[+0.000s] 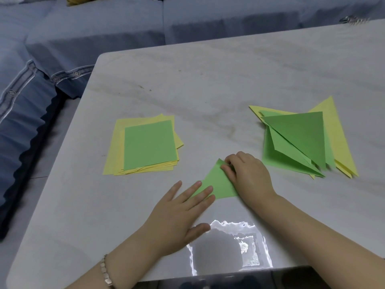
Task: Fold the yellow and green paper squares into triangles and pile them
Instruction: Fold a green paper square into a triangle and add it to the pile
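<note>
Currently mid-fold on one green sheet (216,184), which lies on the table (187,80) near my edge, between both hands. Left hand (181,207): fingers straight and spread, flat on the sheet's lower-left corner, pinning it and gripping nothing. Right hand (248,174): fingers curled down onto the top corner, thumb on the paper. It reads as a pinch aligning the corners, though the hand hides the contact itself. The sheet already shows as a triangle. One tip points away from me, one edge slants from that tip down-left to my left fingertips, and another runs along the near side toward my right wrist. The right portion is covered, so I cannot tell which edge is the long one. Judgement: crease not yet pressed flat. Relation that matters next — the pile of folded triangles (302,140) lies to the right and a little further away, near my right hand and well apart from the left, so the right hand should carry. Its top green piece has its long edge running upper-left to lower-right, sharp tip toward the near right. Unfolded squares (149,143) sit to the left — green on top of yellow.
</note>
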`<state>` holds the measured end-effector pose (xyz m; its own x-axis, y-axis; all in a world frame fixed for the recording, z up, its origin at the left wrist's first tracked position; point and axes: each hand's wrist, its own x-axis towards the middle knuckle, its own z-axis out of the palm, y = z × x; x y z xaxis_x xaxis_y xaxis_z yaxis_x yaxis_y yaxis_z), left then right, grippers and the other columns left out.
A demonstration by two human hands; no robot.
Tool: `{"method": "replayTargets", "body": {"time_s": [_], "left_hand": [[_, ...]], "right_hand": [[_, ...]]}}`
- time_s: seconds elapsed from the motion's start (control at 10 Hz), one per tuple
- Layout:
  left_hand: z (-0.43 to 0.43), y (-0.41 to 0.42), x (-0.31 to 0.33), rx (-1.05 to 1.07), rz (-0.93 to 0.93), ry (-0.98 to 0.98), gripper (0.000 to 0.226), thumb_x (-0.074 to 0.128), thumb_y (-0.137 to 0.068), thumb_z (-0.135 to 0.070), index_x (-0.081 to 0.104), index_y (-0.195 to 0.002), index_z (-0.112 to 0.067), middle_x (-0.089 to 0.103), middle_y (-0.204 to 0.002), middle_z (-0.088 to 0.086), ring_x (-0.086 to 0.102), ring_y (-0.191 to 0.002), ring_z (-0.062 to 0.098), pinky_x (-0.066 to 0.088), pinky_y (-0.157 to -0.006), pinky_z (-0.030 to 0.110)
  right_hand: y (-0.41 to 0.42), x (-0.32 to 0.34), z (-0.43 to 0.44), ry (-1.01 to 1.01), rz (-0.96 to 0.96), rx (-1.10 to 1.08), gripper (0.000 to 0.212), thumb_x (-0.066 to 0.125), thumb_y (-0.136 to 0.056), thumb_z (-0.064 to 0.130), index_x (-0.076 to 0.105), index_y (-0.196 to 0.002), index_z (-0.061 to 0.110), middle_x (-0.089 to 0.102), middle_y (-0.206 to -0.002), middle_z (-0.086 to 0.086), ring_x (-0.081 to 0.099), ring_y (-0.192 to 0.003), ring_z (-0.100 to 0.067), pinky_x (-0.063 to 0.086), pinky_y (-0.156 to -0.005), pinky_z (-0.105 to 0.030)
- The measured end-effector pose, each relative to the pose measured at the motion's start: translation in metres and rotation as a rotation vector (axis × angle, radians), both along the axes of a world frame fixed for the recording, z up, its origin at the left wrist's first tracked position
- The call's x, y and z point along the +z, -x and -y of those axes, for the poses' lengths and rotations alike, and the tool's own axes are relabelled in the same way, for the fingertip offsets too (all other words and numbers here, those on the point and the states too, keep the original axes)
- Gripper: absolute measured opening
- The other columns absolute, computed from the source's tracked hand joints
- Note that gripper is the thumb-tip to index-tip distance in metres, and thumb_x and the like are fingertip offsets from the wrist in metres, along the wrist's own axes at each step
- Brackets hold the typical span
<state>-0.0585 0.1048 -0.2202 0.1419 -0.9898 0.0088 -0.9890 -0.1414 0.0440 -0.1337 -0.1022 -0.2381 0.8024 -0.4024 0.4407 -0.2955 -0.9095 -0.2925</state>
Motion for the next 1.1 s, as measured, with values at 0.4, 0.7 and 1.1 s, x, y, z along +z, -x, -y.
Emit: {"method": "replayTargets", "body": {"time_s": [0.4,0.7,1.1], "left_hand": [[-0.021,-0.009,0.013,0.241,-0.067,0.393,0.057,0.030,-0.100,-0.034,0.076,-0.074,-0.012,0.073,-0.098,-0.001,0.068,-0.094,0.013,0.041,-0.093,0.031],[0.070,0.015,0.003,0.359,-0.187,0.050,0.059,0.021,-0.090,-0.037,0.030,-0.144,-0.014,0.035,-0.149,-0.003,0.030,-0.139,0.019,0.022,-0.113,0.045],[0.071,0.018,-0.014,0.348,0.007,0.138,0.054,0.032,-0.087,-0.033,0.052,-0.131,-0.010,0.050,-0.138,0.002,0.048,-0.126,0.020,0.024,-0.100,0.044]], "right_hand": [[0.001,0.000,-0.002,-0.017,0.007,-0.011,0.034,0.039,-0.084,0.033,0.061,-0.071,0.010,0.054,-0.061,-0.005,0.053,-0.053,-0.028,0.041,-0.048,-0.030],[0.003,0.005,-0.005,-0.108,0.000,-0.050,0.012,0.060,-0.080,0.019,0.063,-0.080,0.008,0.059,-0.069,-0.008,0.058,-0.060,-0.031,0.047,-0.054,-0.032],[0.083,0.018,-0.036,-0.026,-0.401,0.183,0.063,0.015,-0.099,0.044,0.059,-0.121,0.005,0.056,-0.130,-0.009,0.046,-0.124,-0.019,0.020,-0.109,-0.028]]}}
